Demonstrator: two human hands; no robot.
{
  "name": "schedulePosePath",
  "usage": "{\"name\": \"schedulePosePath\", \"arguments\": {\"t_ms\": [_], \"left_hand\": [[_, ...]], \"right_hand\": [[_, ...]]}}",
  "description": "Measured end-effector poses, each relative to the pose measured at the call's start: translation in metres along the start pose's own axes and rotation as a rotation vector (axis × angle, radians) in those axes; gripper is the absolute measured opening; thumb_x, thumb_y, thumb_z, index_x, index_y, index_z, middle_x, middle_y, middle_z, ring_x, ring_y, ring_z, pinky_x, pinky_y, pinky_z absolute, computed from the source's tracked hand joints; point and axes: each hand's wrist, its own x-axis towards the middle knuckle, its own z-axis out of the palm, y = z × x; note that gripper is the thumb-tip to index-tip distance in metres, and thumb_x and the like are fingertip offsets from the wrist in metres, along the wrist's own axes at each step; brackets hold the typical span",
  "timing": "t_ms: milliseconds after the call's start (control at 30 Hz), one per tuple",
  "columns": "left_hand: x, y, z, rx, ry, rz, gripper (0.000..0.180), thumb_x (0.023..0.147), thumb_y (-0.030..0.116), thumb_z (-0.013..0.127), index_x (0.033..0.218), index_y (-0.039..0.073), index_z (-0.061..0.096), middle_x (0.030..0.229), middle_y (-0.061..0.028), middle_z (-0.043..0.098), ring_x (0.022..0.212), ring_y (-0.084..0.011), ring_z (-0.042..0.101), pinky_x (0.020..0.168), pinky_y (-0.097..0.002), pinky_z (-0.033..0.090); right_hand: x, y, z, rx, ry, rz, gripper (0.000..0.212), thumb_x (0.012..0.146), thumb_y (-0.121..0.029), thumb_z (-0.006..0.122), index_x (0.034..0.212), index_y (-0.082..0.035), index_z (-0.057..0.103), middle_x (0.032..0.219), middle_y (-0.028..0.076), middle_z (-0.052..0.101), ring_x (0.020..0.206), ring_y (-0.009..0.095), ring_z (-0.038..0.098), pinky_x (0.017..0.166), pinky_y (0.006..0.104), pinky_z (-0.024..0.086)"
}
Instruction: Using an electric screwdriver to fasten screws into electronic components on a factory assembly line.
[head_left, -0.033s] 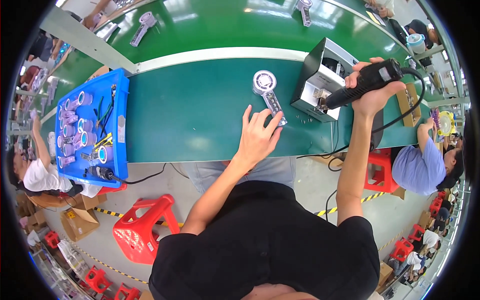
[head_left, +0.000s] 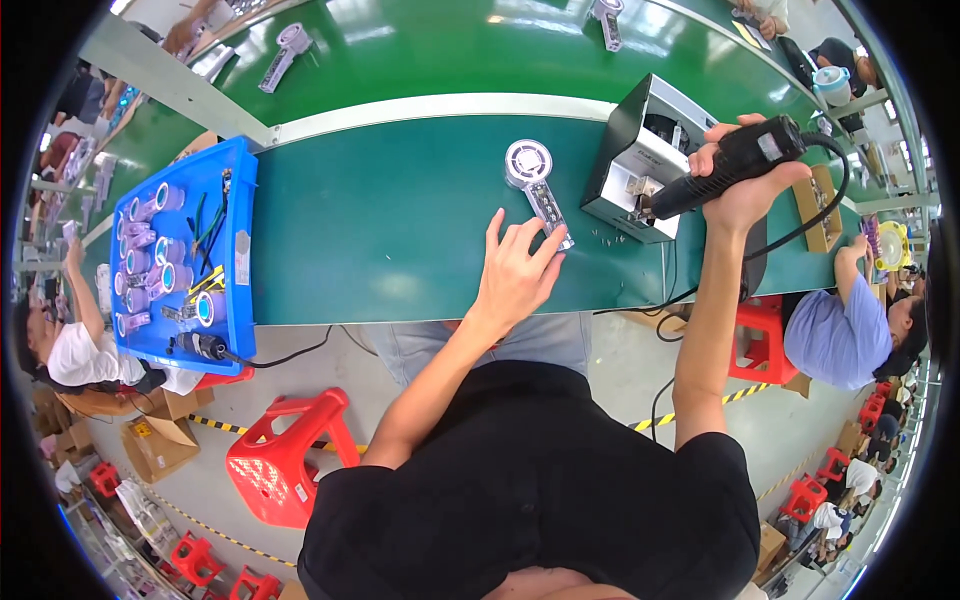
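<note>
On the green bench lies a small handheld fan (head_left: 529,163) with a round white head and a slim handle whose inside parts show. My left hand (head_left: 517,272) steadies the lower end of that handle between thumb and forefinger, the other fingers bent beside it. In my right hand (head_left: 742,203) is a black corded electric screwdriver (head_left: 728,168), tilted down to the left. Its tip meets the front of a black and silver screw feeder (head_left: 640,150); the bit's exact contact is hidden. Several tiny screws (head_left: 607,237) are scattered on the bench between fan and feeder.
A blue tray (head_left: 243,225) at left holds several purple fan parts, pliers and another black screwdriver (head_left: 203,345). Beyond a white rail, more fans (head_left: 287,55) lie on a green surface. A cardboard box (head_left: 820,212) stands right. Red stools (head_left: 290,455) and co-workers (head_left: 845,335) are nearby.
</note>
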Motion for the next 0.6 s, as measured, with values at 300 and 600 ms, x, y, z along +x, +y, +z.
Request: {"name": "schedulePosePath", "arguments": {"t_ms": [300, 600], "left_hand": [[0.000, -0.002, 0.004, 0.130, -0.008, 0.064, 0.033, 0.076, 0.010, 0.078, 0.108, 0.012, 0.071, 0.111, -0.0074, 0.060, 0.091, -0.0232, 0.060, 0.107, -0.0647, 0.033], [0.000, -0.002, 0.005, 0.147, -0.015, 0.060, 0.032, 0.075, 0.011, 0.078, 0.107, 0.012, 0.072, 0.126, -0.0061, 0.062, 0.091, -0.0234, 0.060, 0.106, -0.0658, 0.034]], "right_hand": [[-0.056, 0.028, 0.034, 0.328, -0.085, 0.023, 0.101, 0.074, -0.097, 0.029, 0.115, -0.006, 0.048, 0.080, 0.020, 0.065, 0.048, 0.025, 0.057, 0.049, 0.0364, 0.050], [-0.068, 0.041, 0.047, 0.201, -0.099, 0.044, 0.105, 0.069, -0.098, 0.033, 0.111, -0.003, 0.047, 0.079, 0.023, 0.066, 0.049, 0.025, 0.059, 0.049, 0.0352, 0.051]]}}
